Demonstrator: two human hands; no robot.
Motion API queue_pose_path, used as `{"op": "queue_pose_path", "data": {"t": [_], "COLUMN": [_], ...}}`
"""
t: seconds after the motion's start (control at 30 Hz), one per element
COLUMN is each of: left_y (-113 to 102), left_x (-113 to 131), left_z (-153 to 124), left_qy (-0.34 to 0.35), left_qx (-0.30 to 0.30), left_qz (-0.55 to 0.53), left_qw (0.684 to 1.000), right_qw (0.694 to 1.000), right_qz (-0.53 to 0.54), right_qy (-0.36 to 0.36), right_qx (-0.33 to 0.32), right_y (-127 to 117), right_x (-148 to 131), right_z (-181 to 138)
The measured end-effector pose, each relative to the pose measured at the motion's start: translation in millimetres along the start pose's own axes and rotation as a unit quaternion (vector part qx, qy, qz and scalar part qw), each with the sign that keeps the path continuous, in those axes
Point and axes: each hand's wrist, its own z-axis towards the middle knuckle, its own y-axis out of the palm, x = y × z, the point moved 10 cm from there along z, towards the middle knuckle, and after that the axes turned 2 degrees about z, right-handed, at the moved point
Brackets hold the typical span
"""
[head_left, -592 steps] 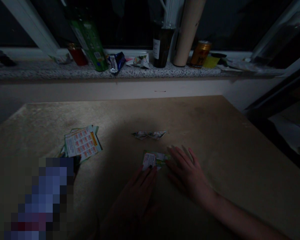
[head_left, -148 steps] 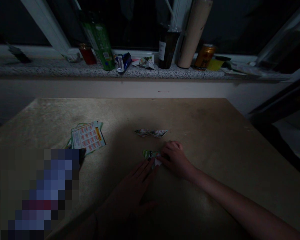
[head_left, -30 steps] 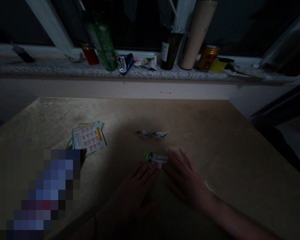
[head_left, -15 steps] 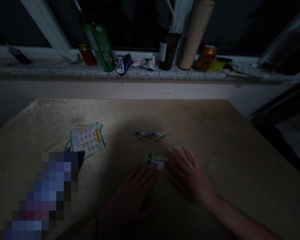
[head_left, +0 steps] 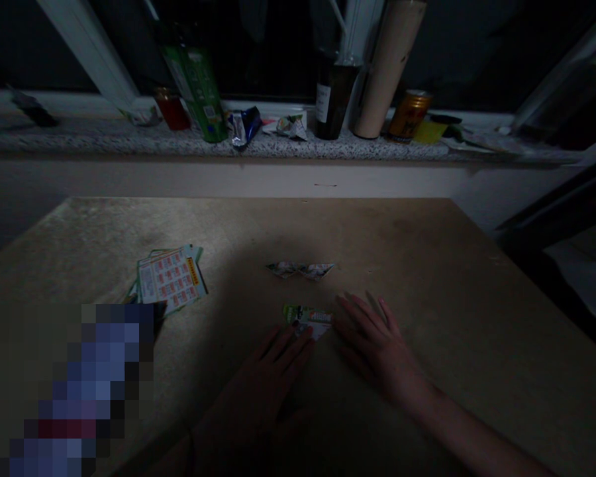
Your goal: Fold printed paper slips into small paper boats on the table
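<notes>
A small piece of folded printed paper (head_left: 310, 317), green and white, lies on the table in front of me. The fingertips of my left hand (head_left: 273, 374) rest on its lower left edge, with the fingers stretched out. My right hand (head_left: 377, 338) lies flat just right of the paper, fingers spread and nothing in them. Whether it touches the paper's right end I cannot tell. Farther back lie two small folded paper triangles (head_left: 316, 270), side by side with their points downward. My own shadow darkens the paper and both hands.
A stack of printed leaflets (head_left: 171, 278) lies at the left of the table (head_left: 402, 238), near a pixelated object (head_left: 94, 377). On the sill stand a green bottle (head_left: 198, 93), a dark cup (head_left: 332, 99), a cardboard tube (head_left: 390, 66), an orange can (head_left: 410, 116) and crumpled wrappers (head_left: 246, 126).
My right hand has shifted slightly to the right, away from the paper's right end. My left hand stays on the paper.
</notes>
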Motion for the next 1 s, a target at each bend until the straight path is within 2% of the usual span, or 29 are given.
{"op": "queue_pose_path", "data": {"t": [0.27,0.67,0.83,1.0], "left_y": [2.8,-0.4,-6.7,-8.5], "left_x": [-1.5,-4.1,-5.8,-7.8], "left_z": [2.1,-0.8,-2.2,-1.1], "left_qy": [-0.014,-0.010,0.020,0.036], "left_qx": [-0.021,-0.009,0.030,0.049], "left_qz": [0.000,-0.005,-0.004,0.006], "left_qw": [1.000,1.000,0.999,0.998], "right_qw": [0.999,0.999,0.996,0.995], "right_qz": [-0.029,0.019,0.042,0.073], "right_qy": [-0.016,-0.041,-0.073,-0.068], "right_qx": [-0.002,-0.009,-0.013,0.007], "right_y": [1.9,3.0,1.5,-2.7], "right_x": [-5.2,-7.5,-14.6,-17.9], "right_z": [2.1,4.7,4.1,3.4]}}
